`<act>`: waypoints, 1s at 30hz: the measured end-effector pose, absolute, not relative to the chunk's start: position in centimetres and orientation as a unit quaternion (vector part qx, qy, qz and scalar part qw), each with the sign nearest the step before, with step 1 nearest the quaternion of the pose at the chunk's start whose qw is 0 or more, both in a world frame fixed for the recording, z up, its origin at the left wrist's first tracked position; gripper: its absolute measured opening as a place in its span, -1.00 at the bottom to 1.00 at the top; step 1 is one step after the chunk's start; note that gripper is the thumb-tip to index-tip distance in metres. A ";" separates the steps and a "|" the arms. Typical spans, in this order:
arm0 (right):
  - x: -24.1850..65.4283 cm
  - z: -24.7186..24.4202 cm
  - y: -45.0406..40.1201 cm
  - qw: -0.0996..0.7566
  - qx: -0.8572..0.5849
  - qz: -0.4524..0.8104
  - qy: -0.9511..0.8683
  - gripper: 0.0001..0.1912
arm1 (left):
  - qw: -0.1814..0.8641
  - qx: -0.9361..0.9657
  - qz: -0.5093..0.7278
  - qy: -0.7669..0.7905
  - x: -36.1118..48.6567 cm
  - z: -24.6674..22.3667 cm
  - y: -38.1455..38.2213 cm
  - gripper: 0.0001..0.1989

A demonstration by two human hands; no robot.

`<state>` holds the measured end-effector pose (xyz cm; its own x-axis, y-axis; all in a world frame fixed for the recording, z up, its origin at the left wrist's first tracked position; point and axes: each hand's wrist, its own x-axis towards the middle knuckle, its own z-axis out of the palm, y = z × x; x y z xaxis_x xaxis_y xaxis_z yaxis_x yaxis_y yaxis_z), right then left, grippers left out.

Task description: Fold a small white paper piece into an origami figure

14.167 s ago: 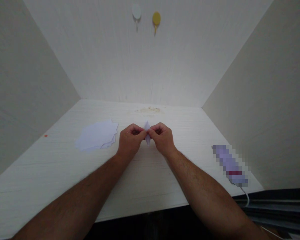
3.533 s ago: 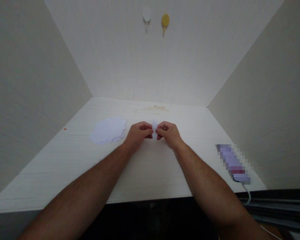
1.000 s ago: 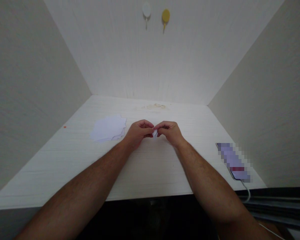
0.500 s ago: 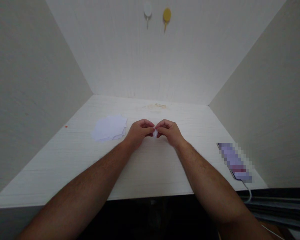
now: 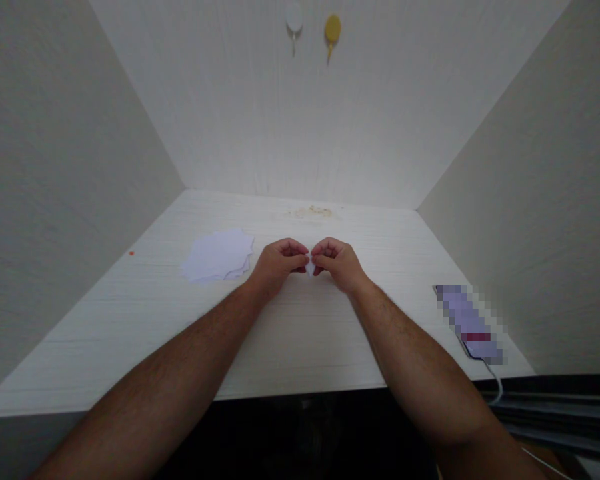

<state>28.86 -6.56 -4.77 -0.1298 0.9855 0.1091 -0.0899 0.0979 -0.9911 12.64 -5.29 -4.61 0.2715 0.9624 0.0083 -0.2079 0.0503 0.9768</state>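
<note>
A small folded piece of white paper [image 5: 310, 267] is pinched between my two hands, above the middle of the white table. My left hand [image 5: 281, 262] grips its left side between thumb and fingers. On the other side my right hand [image 5: 338, 261] pinches it the same way, the fingertips of both hands almost meeting. Most of the paper is hidden by the fingers, so its full shape does not show. To the left of my left hand lies a loose stack of white paper sheets [image 5: 219, 255], their corners fanned unevenly.
A phone-like device [image 5: 467, 323], its screen blurred out, lies at the right with a white cable [image 5: 496, 385] running off the table edge. Walls enclose the table on three sides. A white hook [image 5: 294, 19] and a yellow hook [image 5: 333, 29] hang on the back wall.
Both hands stay in nearly the same place with the paper between them. The fingertips have shifted very slightly, and a little more of the paper's lower point shows.
</note>
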 end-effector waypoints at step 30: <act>28.2 -5.0 -7.1 0.541 -0.479 0.337 -0.604 -0.84 | 0.450 0.619 0.502 0.403 12.5 -3.7 -5.8 -0.80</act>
<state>28.17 -7.08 -4.96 0.0442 0.9426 0.3311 0.2128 0.3149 -0.9249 12.45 -5.84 -3.71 0.1717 0.9504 0.2592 0.0481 -0.2709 0.9614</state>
